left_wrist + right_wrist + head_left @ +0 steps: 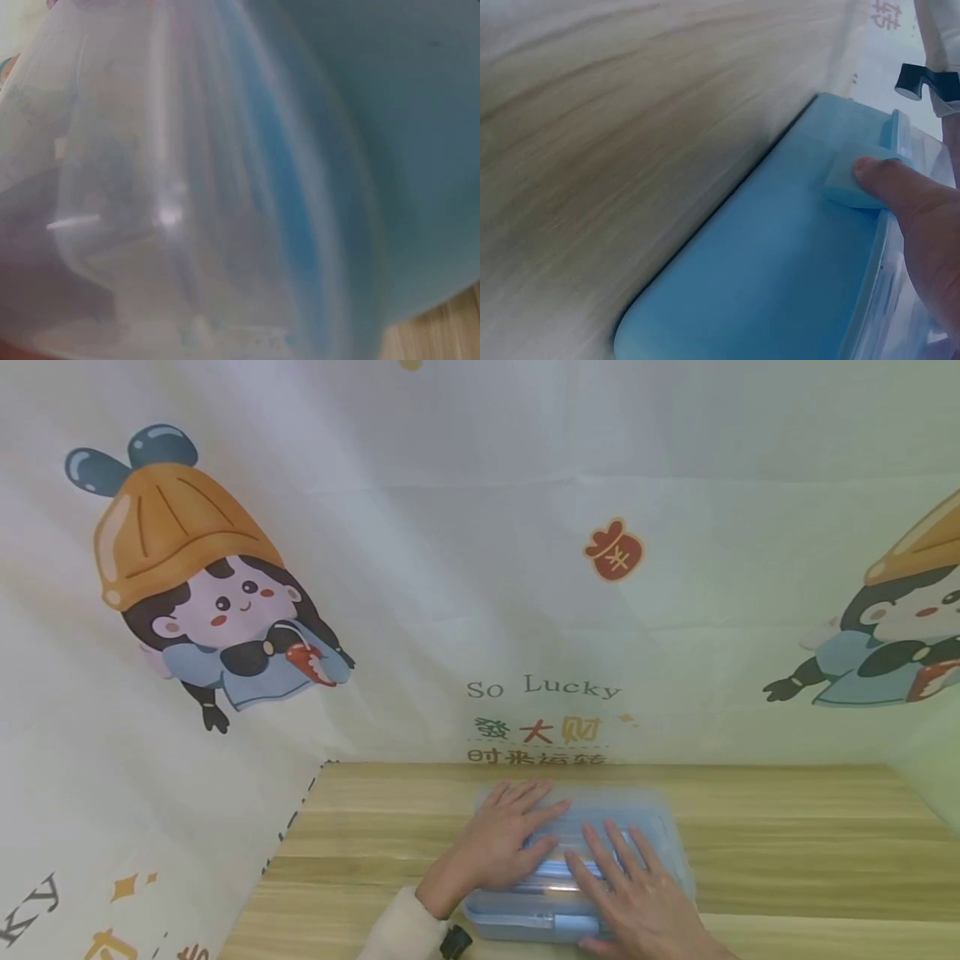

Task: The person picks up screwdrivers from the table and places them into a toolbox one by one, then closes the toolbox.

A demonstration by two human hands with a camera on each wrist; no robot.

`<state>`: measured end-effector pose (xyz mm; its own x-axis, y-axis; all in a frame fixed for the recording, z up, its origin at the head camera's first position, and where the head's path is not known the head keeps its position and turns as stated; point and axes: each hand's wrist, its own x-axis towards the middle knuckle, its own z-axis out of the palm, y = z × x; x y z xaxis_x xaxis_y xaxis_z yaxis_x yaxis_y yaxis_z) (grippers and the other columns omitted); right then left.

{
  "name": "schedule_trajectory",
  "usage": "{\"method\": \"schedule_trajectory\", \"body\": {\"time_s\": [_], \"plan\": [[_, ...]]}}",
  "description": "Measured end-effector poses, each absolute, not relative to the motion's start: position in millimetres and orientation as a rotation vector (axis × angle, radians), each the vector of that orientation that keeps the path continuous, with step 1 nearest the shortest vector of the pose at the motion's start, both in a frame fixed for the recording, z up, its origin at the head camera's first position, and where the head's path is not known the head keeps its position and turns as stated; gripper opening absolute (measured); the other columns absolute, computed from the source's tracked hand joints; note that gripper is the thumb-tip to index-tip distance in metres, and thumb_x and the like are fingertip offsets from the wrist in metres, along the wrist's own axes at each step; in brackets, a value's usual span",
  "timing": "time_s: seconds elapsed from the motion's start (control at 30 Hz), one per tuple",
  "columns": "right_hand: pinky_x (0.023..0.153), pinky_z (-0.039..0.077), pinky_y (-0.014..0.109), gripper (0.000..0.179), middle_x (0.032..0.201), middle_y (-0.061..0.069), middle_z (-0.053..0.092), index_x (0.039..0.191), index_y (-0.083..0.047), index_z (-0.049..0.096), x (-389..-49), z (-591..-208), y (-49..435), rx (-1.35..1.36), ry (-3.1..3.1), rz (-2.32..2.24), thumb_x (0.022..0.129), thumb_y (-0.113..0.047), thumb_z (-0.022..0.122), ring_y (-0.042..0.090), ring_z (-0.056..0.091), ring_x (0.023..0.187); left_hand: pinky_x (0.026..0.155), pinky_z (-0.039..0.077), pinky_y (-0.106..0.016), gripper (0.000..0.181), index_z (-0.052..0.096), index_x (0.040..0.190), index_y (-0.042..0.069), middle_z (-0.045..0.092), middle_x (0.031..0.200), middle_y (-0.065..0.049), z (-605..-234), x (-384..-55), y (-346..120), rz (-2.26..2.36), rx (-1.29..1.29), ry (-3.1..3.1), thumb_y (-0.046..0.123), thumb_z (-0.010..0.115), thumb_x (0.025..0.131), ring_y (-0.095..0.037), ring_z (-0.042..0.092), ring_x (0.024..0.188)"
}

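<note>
A light-blue plastic storage box with a see-through lid is near the middle of the wooden table in the head view. My left hand rests with spread fingers on the lid's left part. On its right part lie the straight fingers of my right hand. The right wrist view shows my right thumb on the light-blue latch at the box's front. Close up in the left wrist view are the clear lid and the blue side wall; no left fingers show distinctly there.
The wooden table extends to both sides of the box. A pale printed cloth with cartoon figures and lettering hangs behind and at the left. A small black device sits at the left sleeve.
</note>
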<state>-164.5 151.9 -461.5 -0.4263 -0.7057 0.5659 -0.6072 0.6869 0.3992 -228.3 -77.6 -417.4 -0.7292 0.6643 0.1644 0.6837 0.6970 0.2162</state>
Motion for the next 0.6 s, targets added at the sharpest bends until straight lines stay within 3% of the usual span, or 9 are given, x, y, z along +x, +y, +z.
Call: {"method": "schedule_trajectory", "body": {"time_s": [0.2, 0.47, 0.6], "plan": [[0.123, -0.006, 0.048, 0.095, 0.136, 0.023, 0.056, 0.141, -0.01, 0.04, -165.1, -461.5, 151.2, 1.006, -2.152, -0.164, 0.073, -0.074, 0.059, 0.043, 0.053, 0.123, 0.122, 0.015, -0.053, 0.048, 0.044, 0.15, 0.028, 0.03, 0.161, -0.003, -418.9, -228.6, -79.1, -0.42, -1.119, -2.833, 0.042, 0.038, 0.104, -0.026, 0.026, 0.149], [0.123, -0.005, 0.047, 0.097, 0.139, 0.021, 0.054, 0.158, -0.012, 0.02, -165.3, -464.3, 152.8, 0.991, -2.169, -0.136, 0.089, -0.078, 0.036, 0.042, 0.052, 0.124, 0.121, 0.016, -0.055, 0.048, 0.043, 0.151, 0.027, 0.03, 0.161, -0.005, -417.8, -229.2, -78.6, -0.432, -1.135, -2.828, 0.041, 0.04, 0.104, -0.027, 0.026, 0.149], [0.123, -0.006, 0.045, 0.089, 0.14, 0.02, 0.054, 0.153, -0.012, 0.032, -163.7, -460.6, 152.0, 0.994, -2.184, -0.1, 0.091, -0.077, 0.033, 0.041, 0.045, 0.132, 0.12, 0.021, -0.053, 0.048, 0.048, 0.147, 0.023, 0.037, 0.158, -0.008, -415.8, -229.3, -81.5, -0.469, -1.116, -2.765, 0.038, 0.048, 0.102, -0.027, 0.031, 0.147]]}}
